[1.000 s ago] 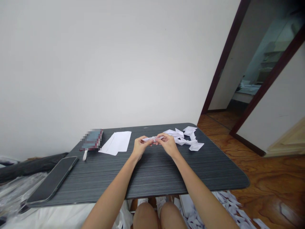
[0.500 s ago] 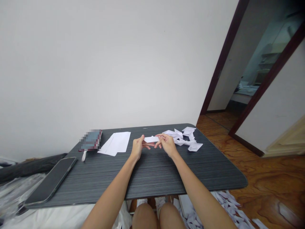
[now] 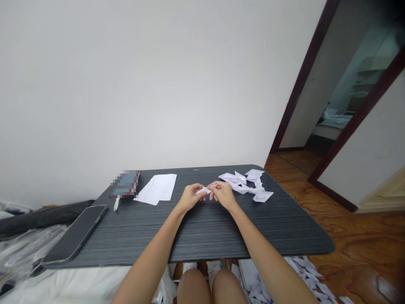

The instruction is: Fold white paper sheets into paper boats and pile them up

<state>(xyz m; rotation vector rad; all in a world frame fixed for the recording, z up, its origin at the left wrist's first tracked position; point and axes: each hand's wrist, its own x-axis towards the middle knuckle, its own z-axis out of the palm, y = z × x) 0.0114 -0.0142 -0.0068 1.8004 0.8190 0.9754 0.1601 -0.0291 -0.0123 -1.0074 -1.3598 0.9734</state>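
Between my hands, over the middle of the dark table (image 3: 139, 236), is a small folded white paper (image 3: 206, 190). My left hand (image 3: 190, 197) pinches its left end, thumb on top. The right end is gripped by my right hand (image 3: 222, 194), fingers curled around it. Parts of the paper are hidden behind my fingers. Just right of my right hand lie several folded white paper pieces (image 3: 263, 196) in a loose group. Left of my left hand, flat white paper sheets (image 3: 166, 185) overlap one another.
A phone (image 3: 76, 234) lies at the table's left edge. Behind it are a pixelated booklet-like item (image 3: 125, 184) and a small white object (image 3: 116, 204). A white wall (image 3: 190, 84) backs the table. Many folded papers (image 3: 308, 272) lie below on the right.
My hands have come closer together and turned inward. The paper, earlier a flat level strip, now shows as a smaller, tilted folded shape. The whole view has shifted slightly.
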